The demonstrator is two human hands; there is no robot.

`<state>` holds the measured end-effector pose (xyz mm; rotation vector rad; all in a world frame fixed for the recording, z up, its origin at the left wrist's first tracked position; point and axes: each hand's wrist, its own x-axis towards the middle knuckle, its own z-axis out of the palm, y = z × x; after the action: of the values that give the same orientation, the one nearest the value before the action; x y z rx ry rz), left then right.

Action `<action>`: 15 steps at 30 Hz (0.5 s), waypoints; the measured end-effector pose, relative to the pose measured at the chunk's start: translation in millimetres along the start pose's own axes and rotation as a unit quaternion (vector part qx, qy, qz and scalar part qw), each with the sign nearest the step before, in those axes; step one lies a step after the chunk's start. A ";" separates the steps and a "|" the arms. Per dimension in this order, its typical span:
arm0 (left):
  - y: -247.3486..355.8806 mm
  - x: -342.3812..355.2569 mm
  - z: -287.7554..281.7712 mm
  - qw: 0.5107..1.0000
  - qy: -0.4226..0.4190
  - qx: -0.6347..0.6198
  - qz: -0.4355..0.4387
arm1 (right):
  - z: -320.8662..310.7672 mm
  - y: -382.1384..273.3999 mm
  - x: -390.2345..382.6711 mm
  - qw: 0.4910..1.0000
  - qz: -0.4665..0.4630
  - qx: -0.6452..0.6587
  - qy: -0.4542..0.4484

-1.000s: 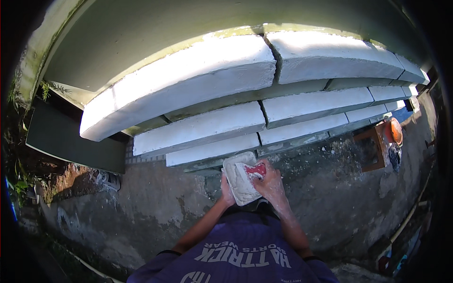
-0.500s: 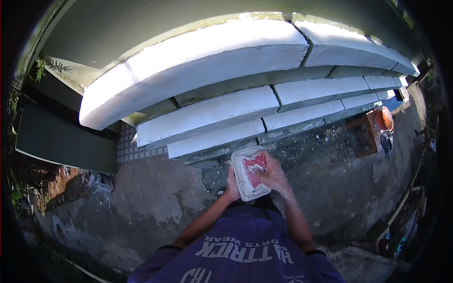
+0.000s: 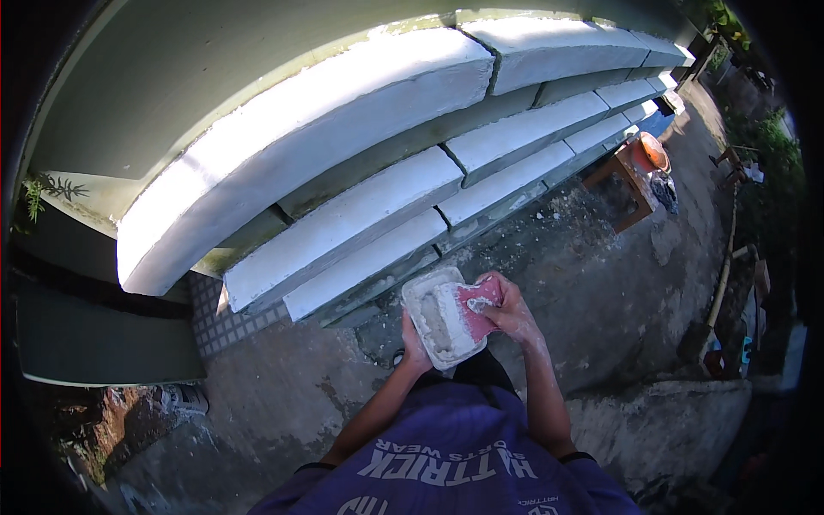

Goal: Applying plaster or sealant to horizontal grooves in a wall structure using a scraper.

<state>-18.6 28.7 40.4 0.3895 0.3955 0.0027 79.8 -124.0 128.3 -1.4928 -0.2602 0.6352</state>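
Note:
My left hand (image 3: 414, 345) is wrapped around the near left side of a shallow pale rectangular tray (image 3: 419, 302). White paste is smeared over the tray's inside and rim. In my right hand (image 3: 515, 314) is a pinkish-red flat scraper (image 3: 477, 297), gripped between fingers and thumb. The scraper sits over the tray's right side, its left edge against the white paste. White residue marks the scraper and my right forearm. Tray and hands are in front of my body, above the concrete floor.
Long white-coated ledges (image 3: 343, 120) rise in tiers ahead, split by dark joints. A wooden stool-like frame (image 3: 637, 202) and an orange container (image 3: 654, 153) stand at the right, beside a dark plastic bag (image 3: 663, 190). A dark green panel (image 3: 103, 343) is at the left.
My right hand has drawn the scraper rightward across the tray, baring more of the paste-covered inside. The view has turned, so the ledges slant more steeply. The left hand keeps its hold.

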 end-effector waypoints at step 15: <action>-72.7 69.3 41.0 0.993 0.093 0.035 0.059 | -84.3 -1.2 43.0 0.967 -0.063 -0.220 -0.114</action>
<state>55.6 -48.3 22.4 0.4839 0.5563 0.1410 160.1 -171.6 112.6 -1.8089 -0.7051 0.6741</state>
